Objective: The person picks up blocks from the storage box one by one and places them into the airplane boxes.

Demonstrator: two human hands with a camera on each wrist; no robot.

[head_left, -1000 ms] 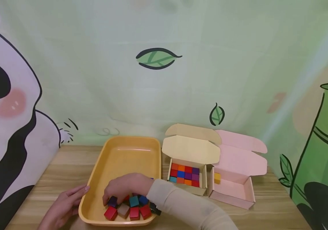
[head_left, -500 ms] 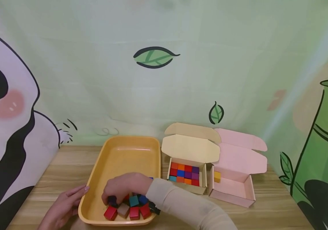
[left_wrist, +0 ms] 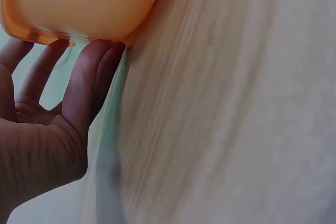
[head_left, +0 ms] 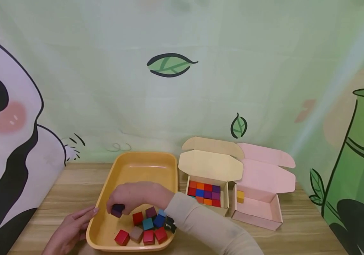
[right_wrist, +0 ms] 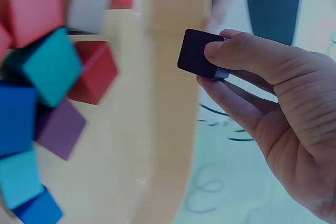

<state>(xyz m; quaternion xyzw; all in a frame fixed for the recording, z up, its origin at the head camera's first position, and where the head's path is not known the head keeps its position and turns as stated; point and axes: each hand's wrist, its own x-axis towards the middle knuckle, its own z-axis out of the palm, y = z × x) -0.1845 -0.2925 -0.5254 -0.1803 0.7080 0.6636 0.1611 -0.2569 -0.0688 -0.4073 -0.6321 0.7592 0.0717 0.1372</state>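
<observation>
My right hand (head_left: 132,195) pinches a dark purple cube (head_left: 117,211) between thumb and fingers, raised over the left part of the yellow tray (head_left: 143,175). In the right wrist view the thumb lies across one face of the dark cube (right_wrist: 193,55). My left hand (head_left: 69,231) rests its fingertips against the tray's outer left side. The left wrist view shows that hand (left_wrist: 50,124) with its fingers extended to the wall of the tray (left_wrist: 89,3). Several loose cubes lie in the tray's near end, among them a teal cube (head_left: 148,223) and a brownish-grey cube (head_left: 136,234).
Right of the tray stands an open cream box (head_left: 211,166) holding rows of coloured cubes (head_left: 204,193). Beside it is an open pink box (head_left: 258,217) with yellow (head_left: 240,197) in its back left corner. A printed cloth (head_left: 121,88) hangs behind the wooden table (head_left: 79,177).
My right hand has lifted the dark purple cube from among the others and carried it slightly up and left. The left hand stays at the tray's side.
</observation>
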